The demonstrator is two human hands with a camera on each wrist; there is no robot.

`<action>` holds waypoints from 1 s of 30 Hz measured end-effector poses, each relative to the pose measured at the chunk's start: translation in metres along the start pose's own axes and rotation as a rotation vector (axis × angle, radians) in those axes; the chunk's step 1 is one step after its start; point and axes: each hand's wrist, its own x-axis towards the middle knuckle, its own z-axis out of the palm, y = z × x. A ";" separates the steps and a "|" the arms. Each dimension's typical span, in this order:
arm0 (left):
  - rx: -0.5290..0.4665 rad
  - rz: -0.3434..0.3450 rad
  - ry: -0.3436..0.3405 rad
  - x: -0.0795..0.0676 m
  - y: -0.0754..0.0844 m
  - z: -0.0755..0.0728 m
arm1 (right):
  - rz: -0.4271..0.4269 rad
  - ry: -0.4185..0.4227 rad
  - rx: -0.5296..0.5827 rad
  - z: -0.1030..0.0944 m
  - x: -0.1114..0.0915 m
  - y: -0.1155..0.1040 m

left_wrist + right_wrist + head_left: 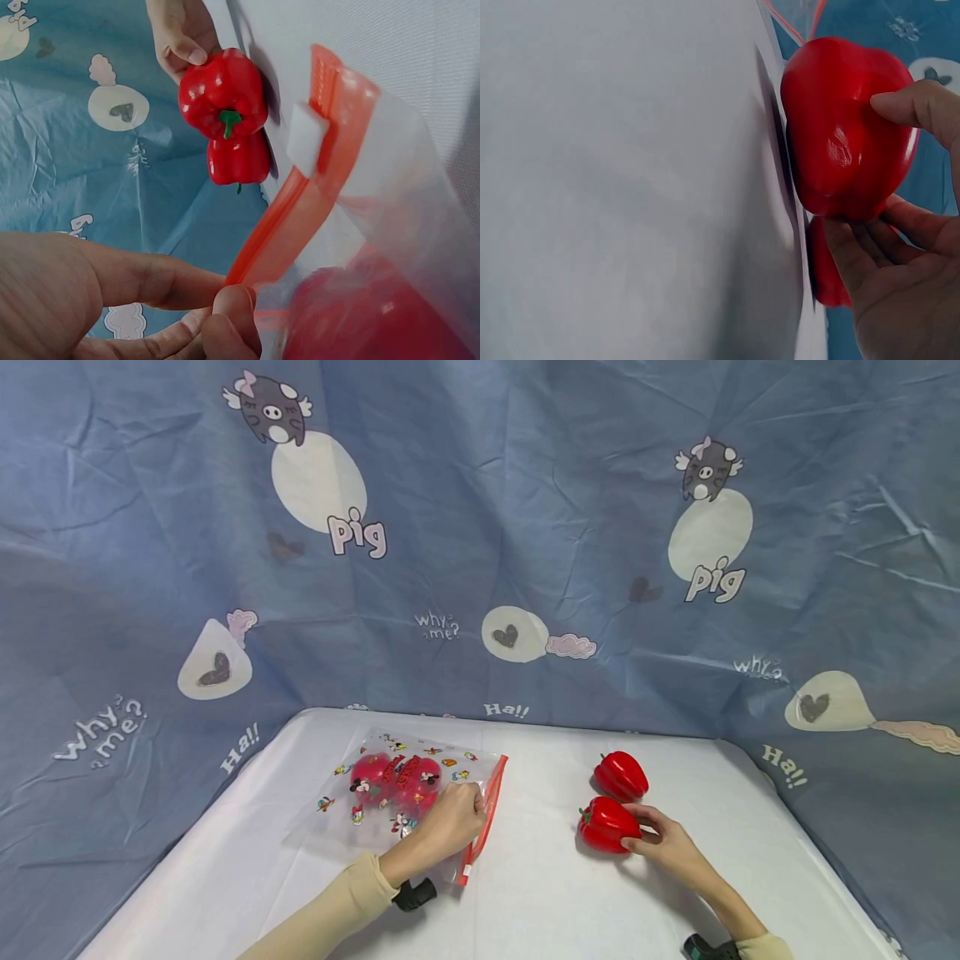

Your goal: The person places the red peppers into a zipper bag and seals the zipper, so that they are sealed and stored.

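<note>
A clear zip bag (341, 814) with cartoon prints and a red-orange zip edge (289, 217) lies on the left of the table. Inside it are red, rounded things (372, 774), partly veiled by the plastic. My left hand (453, 818) pinches the zip edge between thumb and fingers; a white slider (307, 139) sits near one end of that edge. On the right, my right hand (667, 843) grips a red bell pepper (606, 825) with a green stem, thumb on one side and fingers on the other. Just behind it lies a second red bell pepper (621, 776).
A white cloth covers the table (540, 893). Behind and around it hangs a blue printed curtain (465, 552). A black wrist device (415, 894) shows under the left forearm, another (708, 948) at the right wrist.
</note>
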 end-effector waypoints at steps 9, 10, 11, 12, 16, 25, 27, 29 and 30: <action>0.009 -0.001 0.012 0.000 -0.002 0.001 | -0.049 -0.010 0.026 0.015 0.010 -0.006; 0.010 -0.001 0.012 0.000 -0.002 0.001 | -0.065 -0.010 0.023 0.016 0.011 -0.007; 0.011 -0.001 0.013 0.000 -0.001 0.001 | -0.080 -0.010 0.022 0.018 0.012 -0.007; 0.011 -0.003 0.013 0.000 -0.002 0.002 | -0.094 -0.013 0.019 0.019 0.014 -0.008; 0.007 0.001 0.016 0.000 -0.001 0.002 | -0.109 -0.019 0.011 0.024 0.017 -0.013; 0.000 0.003 0.008 0.000 -0.001 0.001 | -0.111 -0.041 0.036 0.036 0.023 -0.031; 0.001 0.003 0.008 0.001 -0.001 0.001 | -0.130 -0.055 0.042 0.039 0.024 -0.033; 0.002 0.006 0.010 0.001 -0.001 0.001 | -0.143 -0.062 0.051 0.042 0.026 -0.035; 0.003 0.010 0.011 0.000 -0.001 0.001 | -0.143 -0.065 0.050 0.044 0.026 -0.035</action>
